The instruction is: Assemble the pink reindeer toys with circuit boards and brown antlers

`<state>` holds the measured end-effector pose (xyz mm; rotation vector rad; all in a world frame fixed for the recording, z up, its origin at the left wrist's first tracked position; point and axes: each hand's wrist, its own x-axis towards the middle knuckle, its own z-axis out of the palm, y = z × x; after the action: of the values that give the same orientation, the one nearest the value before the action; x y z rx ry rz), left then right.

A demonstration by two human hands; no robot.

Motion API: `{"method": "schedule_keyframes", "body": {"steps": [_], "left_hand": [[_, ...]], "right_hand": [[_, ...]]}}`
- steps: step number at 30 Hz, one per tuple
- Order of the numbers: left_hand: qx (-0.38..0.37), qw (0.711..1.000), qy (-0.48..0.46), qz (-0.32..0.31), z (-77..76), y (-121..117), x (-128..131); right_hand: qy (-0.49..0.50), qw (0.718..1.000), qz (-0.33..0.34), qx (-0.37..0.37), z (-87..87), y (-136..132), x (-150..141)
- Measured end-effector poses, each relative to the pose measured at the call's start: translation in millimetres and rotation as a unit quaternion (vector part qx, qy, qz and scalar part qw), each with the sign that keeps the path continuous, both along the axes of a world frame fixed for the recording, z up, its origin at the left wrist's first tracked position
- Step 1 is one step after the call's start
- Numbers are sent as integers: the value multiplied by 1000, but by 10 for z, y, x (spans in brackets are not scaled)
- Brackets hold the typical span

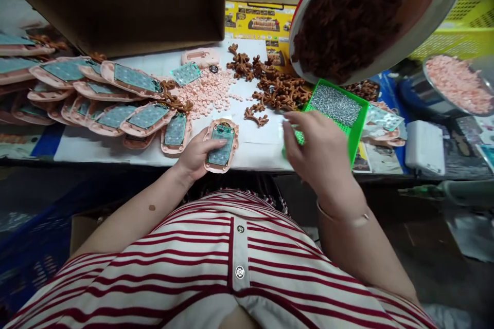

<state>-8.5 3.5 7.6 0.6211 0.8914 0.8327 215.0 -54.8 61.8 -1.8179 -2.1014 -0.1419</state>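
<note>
My left hand (197, 153) grips a pink plastic casing (232, 153) fitted with a green circuit board, its thumb lying on the board. Just left of it, similar casings (139, 119) with boards are heaped. My right hand (318, 146) hovers over the near part of a green tray (358, 131) of small metal screws (335, 104). Its thumb and forefinger tips come close together; motion blur hides whatever may be between them. Ahead lie small pale pink pieces (208, 90) and brown antler-shaped plastic parts (280, 87).
A large cardboard box (154, 5) stands at the back left. A tilted bucket (428, 36) of brown parts leans over the back right. Farther right are a metal bowl (430, 85) of pink pieces, a white box (424, 148) and a screwdriver-like tool (459, 192) at the edge.
</note>
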Motion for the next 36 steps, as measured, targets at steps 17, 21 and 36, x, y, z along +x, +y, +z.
{"method": "schedule_keyframes", "body": {"steps": [17,21,36], "left_hand": [[38,991,-73,-104,-60,-55,-90],[58,984,-86,-144,-4,-110,-75],[49,995,-7,-81,153,-244,3]], "right_hand": [[256,914,157,-271,-147,403,-89],[505,822,90,-249,-291,389,-171],[722,684,-37,-100,-703,186,-466]]}}
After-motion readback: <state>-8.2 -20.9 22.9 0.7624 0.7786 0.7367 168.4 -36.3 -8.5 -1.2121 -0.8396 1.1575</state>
